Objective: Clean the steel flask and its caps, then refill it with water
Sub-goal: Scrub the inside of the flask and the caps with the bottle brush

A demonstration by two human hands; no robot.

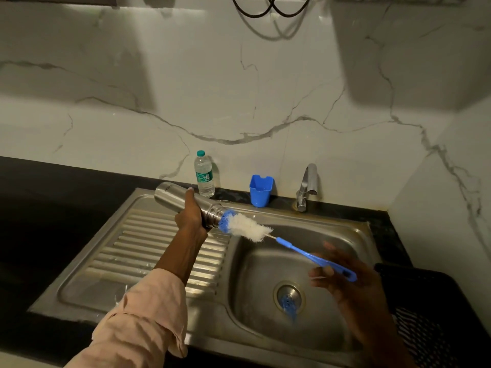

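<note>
Mid-scrub, by the look of it: steel flask (186, 201) uncapped and held roughly level over the ridged drainboard of the sink (148, 251), mouth turned toward the basin. Bottle brush (249, 228) at the mouth, blue sponge tip just inside the threaded neck, white bristle head mostly outside, blue handle running down and right over the basin.

Left hand (190, 215) wrapped round the flask near the neck, fingers (189, 193) curled over the body, firm grip. Right hand (342, 277) blurred by motion at the far end of the brush handle; fingers look loosely spread beside and under the handle, but cannot tell whether actually gripping it or only touching.

Judged progress: inside of flask being cleaned, not finished. No water running from the tap (307, 187). No caps to be seen anywhere, so cap cleaning cannot be assessed. Probably left: rinsing, caps, refilling with water.

Elsewhere: plastic water bottle (204, 175) with green cap standing on the dark tabletop (66, 181) against the marble wall, just behind the flask; blue plastic holder (261, 191) between bottle and tap; something blue sitting in the drain (289, 301); dark perforated crate (425, 314) at right.
</note>
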